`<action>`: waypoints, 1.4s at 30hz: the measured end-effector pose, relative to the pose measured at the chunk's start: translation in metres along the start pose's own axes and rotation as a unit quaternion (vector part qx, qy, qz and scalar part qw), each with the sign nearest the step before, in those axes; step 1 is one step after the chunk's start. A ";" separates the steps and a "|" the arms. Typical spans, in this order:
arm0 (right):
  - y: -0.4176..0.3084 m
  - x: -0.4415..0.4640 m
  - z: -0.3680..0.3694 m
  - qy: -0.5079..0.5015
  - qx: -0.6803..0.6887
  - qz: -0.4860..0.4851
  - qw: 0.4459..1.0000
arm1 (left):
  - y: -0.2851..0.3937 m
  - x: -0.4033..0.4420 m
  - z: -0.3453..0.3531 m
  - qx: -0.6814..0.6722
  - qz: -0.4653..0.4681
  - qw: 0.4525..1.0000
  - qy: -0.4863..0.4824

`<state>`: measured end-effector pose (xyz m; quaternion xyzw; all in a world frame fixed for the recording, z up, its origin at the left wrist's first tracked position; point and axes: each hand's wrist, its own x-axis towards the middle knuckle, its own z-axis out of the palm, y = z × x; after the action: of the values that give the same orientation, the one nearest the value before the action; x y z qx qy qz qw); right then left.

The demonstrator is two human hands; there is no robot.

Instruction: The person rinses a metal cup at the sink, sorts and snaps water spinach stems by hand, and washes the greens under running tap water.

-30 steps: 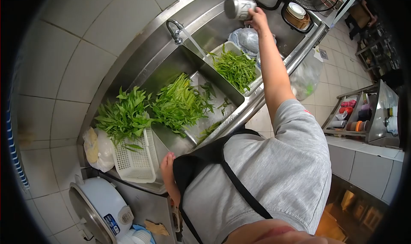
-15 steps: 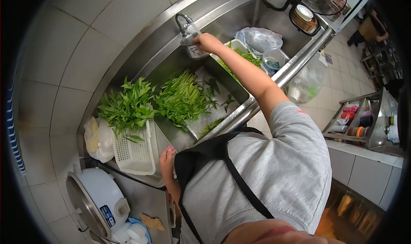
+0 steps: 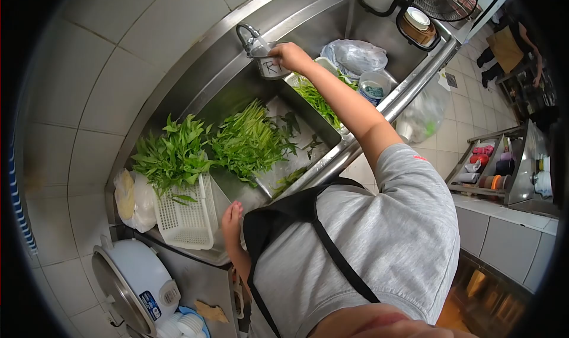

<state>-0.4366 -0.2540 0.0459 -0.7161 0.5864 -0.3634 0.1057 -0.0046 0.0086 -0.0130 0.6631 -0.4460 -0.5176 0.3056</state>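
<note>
My right hand (image 3: pixel 290 57) grips the rim of a greyish cup (image 3: pixel 271 69) with black letters on it, under the curved tap (image 3: pixel 247 36) at the sink's back. Water seems to run from the tap into it. My left hand (image 3: pixel 232 220) is low by my apron, its fingers stretched out and holding nothing, beside the sink's near end. Between the hands, long-stemmed leafy greens (image 3: pixel 249 142) lie in the sink basin (image 3: pixel 222 101). Another leafy bunch (image 3: pixel 172 151) rests over a white perforated basket (image 3: pixel 188 219).
Beyond the divider, more greens (image 3: pixel 317 98) fill a basket beside a plastic bag (image 3: pixel 355 58) and a clear tub (image 3: pixel 374 86). A rice cooker (image 3: pixel 133 279) stands lower left. A fan (image 3: pixel 447 0) is at the top right. Another person (image 3: pixel 507 50) stands on the tiled floor.
The cup and my right hand stay under the tap, with only slight movement in view. The view has shifted a little. The other person in the background shows more fully.
</note>
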 end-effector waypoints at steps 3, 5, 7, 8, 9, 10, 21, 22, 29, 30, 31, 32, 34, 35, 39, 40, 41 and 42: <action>0.024 0.002 -0.016 0.037 0.081 0.084 0.992 | 0.001 0.004 0.003 0.018 -0.008 1.000 -0.006; 0.052 0.000 -0.033 0.072 0.096 0.144 0.982 | -0.002 0.008 0.005 0.039 -0.008 0.999 -0.009; 0.095 -0.005 -0.047 0.144 0.065 0.182 0.971 | -0.012 0.016 0.005 -0.014 -0.031 0.999 -0.014; 0.104 -0.011 -0.063 0.167 0.054 0.215 0.961 | -0.010 0.016 0.007 -0.011 -0.029 0.999 -0.016; 0.145 -0.010 -0.063 0.192 0.087 0.252 0.944 | -0.006 0.015 0.009 -0.010 -0.033 0.999 -0.017; 0.172 -0.014 -0.064 0.265 0.067 0.257 0.927 | -0.004 0.015 0.011 -0.009 -0.037 0.999 -0.017; 0.205 0.007 -0.133 0.507 0.290 0.292 0.757 | 0.002 0.012 0.010 -0.026 0.014 0.999 -0.029; 0.201 0.006 -0.134 0.507 0.290 0.292 0.757 | -0.003 0.013 0.008 -0.034 0.035 0.998 -0.033; 0.182 -0.015 -0.119 0.405 0.781 0.212 0.426 | -0.005 0.016 0.001 -0.005 -0.010 0.999 -0.043; 0.181 -0.018 -0.113 0.388 0.794 0.235 0.405 | -0.001 0.015 0.003 -0.042 -0.033 0.997 -0.048; 0.179 -0.019 -0.108 0.368 0.806 0.259 0.385 | 0.002 0.012 0.004 -0.080 -0.057 0.994 -0.051; 0.169 -0.021 -0.104 0.363 0.792 0.262 0.414 | 0.009 0.008 0.005 -0.089 -0.057 0.993 -0.043; 0.162 -0.025 -0.098 0.343 0.784 0.274 0.439 | 0.033 0.001 0.011 -0.036 -0.001 0.998 -0.058; 0.157 -0.029 -0.092 0.331 0.773 0.288 0.458 | 0.046 0.000 0.013 -0.043 -0.001 0.998 -0.048; 0.070 -0.040 -0.095 0.233 0.750 0.229 0.575 | 0.100 0.008 0.027 -0.038 0.120 0.984 -0.128; 0.046 -0.040 -0.099 0.138 0.704 0.210 0.665 | 0.109 0.015 0.034 -0.036 0.148 0.977 -0.150; 0.024 -0.044 -0.095 0.041 0.644 0.187 0.741 | 0.117 0.021 0.041 -0.032 0.172 0.970 -0.172; -0.010 -0.041 -0.074 -0.059 0.587 0.135 0.796 | 0.141 0.014 0.056 -0.066 0.189 0.968 -0.151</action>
<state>-0.4792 -0.1929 0.0882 -0.4504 0.3435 -0.5771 0.5883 -0.0963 -0.0592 0.0878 0.4593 -0.5687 -0.5731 0.3704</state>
